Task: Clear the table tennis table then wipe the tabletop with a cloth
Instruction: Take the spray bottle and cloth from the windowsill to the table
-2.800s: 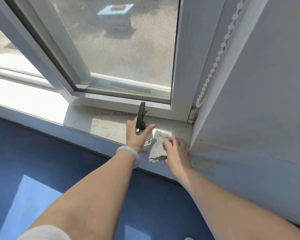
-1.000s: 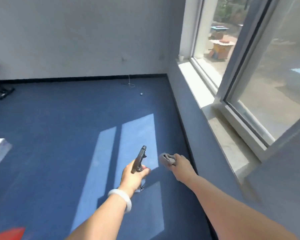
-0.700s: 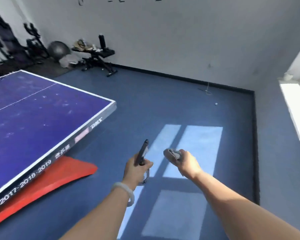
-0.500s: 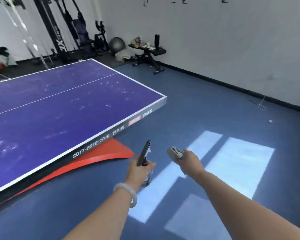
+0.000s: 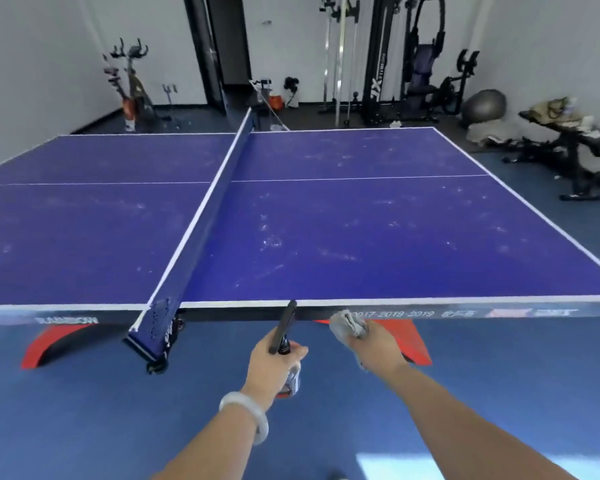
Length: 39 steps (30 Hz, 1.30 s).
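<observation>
The blue table tennis table [image 5: 378, 230] fills the middle of the view, its top smeared with pale dusty marks. A dark blue net [image 5: 208, 209] crosses it. My left hand [image 5: 274, 365] grips a spray bottle [image 5: 284, 329] with a black trigger head, held just short of the table's near edge. My right hand [image 5: 374, 344] is closed around a bunched grey cloth [image 5: 347, 323], also just in front of the near edge. I see no loose objects on the tabletop.
Red table feet [image 5: 52, 344] stand on the blue floor below the near edge. Gym equipment [image 5: 413, 64], a grey exercise ball [image 5: 484, 105] and a cluttered bench [image 5: 568, 133] line the far and right walls. An exercise bike [image 5: 132, 88] stands at the far left.
I picked up the spray bottle and cloth at the window sill, then turned left across the room. The table now faces me squarely, and both hands are close to its near edge.
</observation>
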Available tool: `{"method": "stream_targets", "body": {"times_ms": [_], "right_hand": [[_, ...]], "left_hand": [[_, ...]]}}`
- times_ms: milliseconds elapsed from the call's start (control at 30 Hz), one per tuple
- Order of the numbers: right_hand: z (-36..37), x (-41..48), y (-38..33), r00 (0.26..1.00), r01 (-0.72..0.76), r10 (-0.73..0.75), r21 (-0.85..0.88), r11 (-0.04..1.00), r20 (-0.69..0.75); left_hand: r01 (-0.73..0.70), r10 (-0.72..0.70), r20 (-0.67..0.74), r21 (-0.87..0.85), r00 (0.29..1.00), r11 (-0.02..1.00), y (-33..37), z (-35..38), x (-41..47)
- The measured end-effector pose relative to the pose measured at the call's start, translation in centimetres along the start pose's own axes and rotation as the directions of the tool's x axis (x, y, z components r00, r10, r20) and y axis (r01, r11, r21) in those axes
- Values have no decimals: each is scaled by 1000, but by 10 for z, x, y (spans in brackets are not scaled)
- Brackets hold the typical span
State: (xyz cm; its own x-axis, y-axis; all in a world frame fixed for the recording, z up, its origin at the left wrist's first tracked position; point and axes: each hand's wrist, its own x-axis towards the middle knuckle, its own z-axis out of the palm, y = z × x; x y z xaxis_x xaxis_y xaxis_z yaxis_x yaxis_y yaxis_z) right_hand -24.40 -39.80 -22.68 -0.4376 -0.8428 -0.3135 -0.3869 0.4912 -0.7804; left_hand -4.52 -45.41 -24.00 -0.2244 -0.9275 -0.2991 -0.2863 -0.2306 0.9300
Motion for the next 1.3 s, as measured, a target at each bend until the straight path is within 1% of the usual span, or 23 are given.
{"method": "stream_targets", "body": {"times_ms": [100,200,367,433,533,633,733,833,900,933,1000,1067,1167,1300], "right_hand": [[17,60,-34,997,41,-38,-44,998,71],[29,108,-62,991,56,-47,-73,996,125],[39,184,-107,978,118,-97,-110,987,183],[45,205,-121,977,108,-91,-78,991,190],[51,237,-145,985,94,-87,-40,995,152],[51,270,-170,993,88,-87,-16,996,73],[47,296,-192,998,64,-64,10,998,-15],[39,320,-209,994,36,-39,-33,999,-98],[29,335,-219,986,17,-28,-67,998,-167],[24,342,-222,978,7,-18,-53,999,-208],[12,353,-230,957,-13,21,27,1000,-288],[-3,364,-233,935,-33,50,54,998,-350],[-26,380,-228,905,-66,95,84,994,-414],[-62,400,-207,877,-107,144,105,989,-458]], "left_hand": [[46,-50,-72,-60,996,997,10,-27,43],[50,-55,-170,-32,984,998,21,-50,81],[46,-62,-257,-68,964,997,51,-69,144],[32,-38,-283,-28,958,999,67,-74,168],[-15,36,-289,76,957,997,96,-81,210],[-111,145,-239,150,960,982,127,-90,257],[-222,266,-162,246,950,944,159,-98,305],[-305,343,-84,297,935,905,195,-100,350],[-332,356,-30,295,934,896,220,-94,375],[-343,358,-4,279,934,897,230,-89,387],[-346,345,49,254,937,903,249,-74,407],[-332,313,114,261,943,906,265,-54,422],[-349,300,211,253,930,902,285,-17,437],[-413,331,325,230,886,881,312,37,447]]}}
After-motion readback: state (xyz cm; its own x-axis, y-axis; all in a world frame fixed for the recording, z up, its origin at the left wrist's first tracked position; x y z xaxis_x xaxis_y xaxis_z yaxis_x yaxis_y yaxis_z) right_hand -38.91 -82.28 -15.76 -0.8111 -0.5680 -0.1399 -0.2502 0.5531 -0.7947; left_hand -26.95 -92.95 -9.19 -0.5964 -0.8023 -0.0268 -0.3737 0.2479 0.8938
